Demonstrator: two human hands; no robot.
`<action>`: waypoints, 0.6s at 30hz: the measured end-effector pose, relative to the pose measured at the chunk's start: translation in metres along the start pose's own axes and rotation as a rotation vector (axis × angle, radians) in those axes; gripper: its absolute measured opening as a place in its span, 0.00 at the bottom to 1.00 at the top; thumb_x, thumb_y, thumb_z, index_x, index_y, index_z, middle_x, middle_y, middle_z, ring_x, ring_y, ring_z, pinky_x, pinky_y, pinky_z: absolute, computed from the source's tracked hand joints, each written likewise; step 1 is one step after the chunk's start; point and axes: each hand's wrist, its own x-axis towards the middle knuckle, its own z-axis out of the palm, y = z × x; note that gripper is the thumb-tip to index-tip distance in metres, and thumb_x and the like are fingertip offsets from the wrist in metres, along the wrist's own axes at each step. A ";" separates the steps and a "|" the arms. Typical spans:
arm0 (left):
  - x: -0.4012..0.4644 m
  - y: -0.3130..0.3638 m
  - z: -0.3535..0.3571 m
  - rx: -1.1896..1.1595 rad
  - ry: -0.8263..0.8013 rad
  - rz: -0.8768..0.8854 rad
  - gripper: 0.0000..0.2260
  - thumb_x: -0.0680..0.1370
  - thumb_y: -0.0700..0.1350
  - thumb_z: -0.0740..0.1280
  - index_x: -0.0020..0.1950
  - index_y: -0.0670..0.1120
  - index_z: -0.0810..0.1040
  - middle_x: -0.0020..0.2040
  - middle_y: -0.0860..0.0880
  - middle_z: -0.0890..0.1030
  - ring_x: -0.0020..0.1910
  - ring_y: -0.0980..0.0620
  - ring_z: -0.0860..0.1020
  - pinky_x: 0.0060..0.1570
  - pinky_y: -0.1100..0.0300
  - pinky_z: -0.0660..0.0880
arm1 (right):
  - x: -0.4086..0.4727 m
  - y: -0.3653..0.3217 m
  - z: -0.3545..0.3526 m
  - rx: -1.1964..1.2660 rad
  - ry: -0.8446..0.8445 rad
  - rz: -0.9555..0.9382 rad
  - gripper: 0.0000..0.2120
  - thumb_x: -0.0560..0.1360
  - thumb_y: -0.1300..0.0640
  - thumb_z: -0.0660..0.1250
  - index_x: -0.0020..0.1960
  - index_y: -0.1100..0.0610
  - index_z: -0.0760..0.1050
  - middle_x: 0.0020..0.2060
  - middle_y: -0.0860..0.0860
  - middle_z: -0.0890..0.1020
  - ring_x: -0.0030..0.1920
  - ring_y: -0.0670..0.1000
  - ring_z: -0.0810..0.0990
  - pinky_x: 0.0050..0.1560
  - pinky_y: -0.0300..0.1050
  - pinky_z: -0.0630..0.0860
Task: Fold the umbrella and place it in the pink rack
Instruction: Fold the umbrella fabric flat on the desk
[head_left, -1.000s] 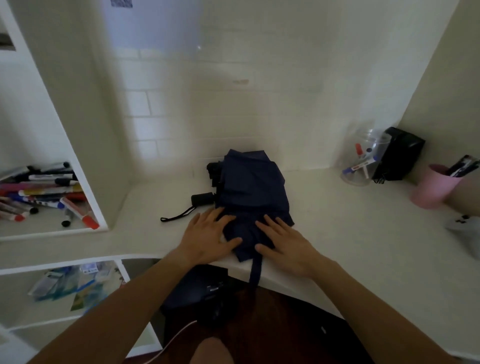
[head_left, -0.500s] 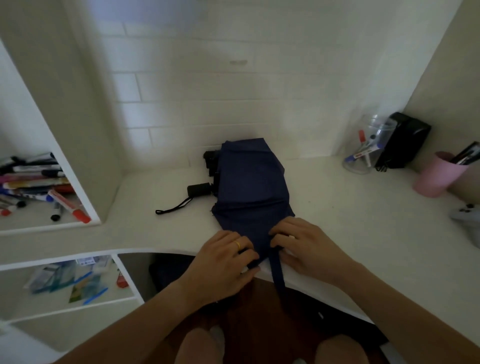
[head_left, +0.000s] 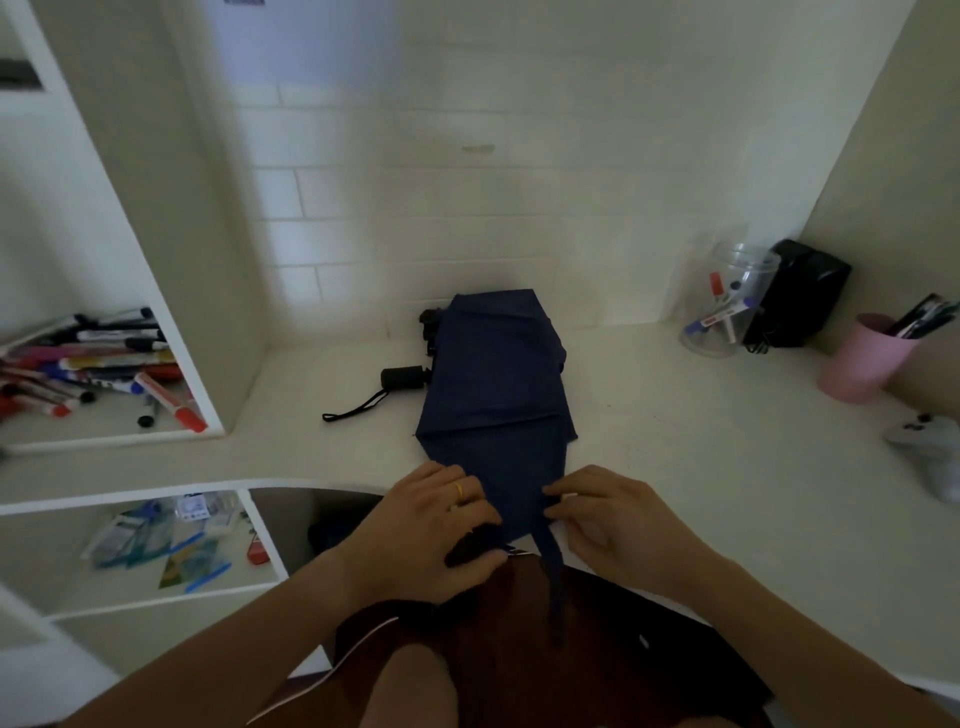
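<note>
**Umbrella folding on the desk, both hands at the near edge**

Standing behind this person at the white desk (head_left: 675, 467). The navy umbrella (head_left: 496, 379) is lying flat in the middle of it, canopy spread into a rough rectangle pointing away toward the tiled wall, with the black handle (head_left: 402, 378) and its wrist loop sticking out on the left side. My guess is it's laid flat like that so the fabric panels can be smoothed and stacked before rolling.

Both hands are down at the end nearest the body, where the cloth narrows. The left hand (head_left: 426, 525), with a gold ring on one finger, is curled over the fabric edge and seems to be gripping something dark under its fingers. Looks like part of the umbrella, but I can't tell for sure. The right hand (head_left: 608, 519) has its fingers bent in, pinching the cloth right where the closing strap (head_left: 550, 566) hangs off the desk edge. I'd say they're pinning that end so the strap stays reachable for wrapping.

The pink rack (head_left: 857, 358) is way off at the right, against the side wall, already holding a few pens. Well apart from the umbrella, so that part isn't close yet. Folding looks maybe halfway, judging by how loose the canopy is.
</note>
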 end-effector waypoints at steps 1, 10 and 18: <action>0.006 -0.003 -0.003 -0.038 0.038 -0.049 0.15 0.82 0.58 0.62 0.54 0.51 0.83 0.49 0.53 0.80 0.46 0.55 0.76 0.49 0.56 0.74 | 0.004 0.000 -0.006 0.044 0.036 0.045 0.14 0.76 0.54 0.62 0.53 0.52 0.85 0.56 0.47 0.84 0.55 0.44 0.80 0.56 0.41 0.79; 0.032 -0.043 0.023 0.079 -0.213 -0.390 0.27 0.80 0.67 0.51 0.77 0.58 0.65 0.73 0.50 0.68 0.71 0.47 0.68 0.64 0.47 0.73 | 0.064 0.037 0.005 -0.042 -0.296 0.205 0.24 0.82 0.41 0.54 0.78 0.42 0.61 0.80 0.45 0.59 0.80 0.49 0.52 0.78 0.49 0.55; 0.034 -0.071 0.027 -0.006 -0.310 -0.360 0.29 0.80 0.68 0.53 0.80 0.60 0.60 0.80 0.49 0.60 0.78 0.48 0.58 0.74 0.50 0.63 | 0.074 0.051 0.025 -0.047 -0.437 0.279 0.30 0.79 0.32 0.49 0.79 0.37 0.51 0.81 0.41 0.49 0.80 0.45 0.42 0.79 0.49 0.53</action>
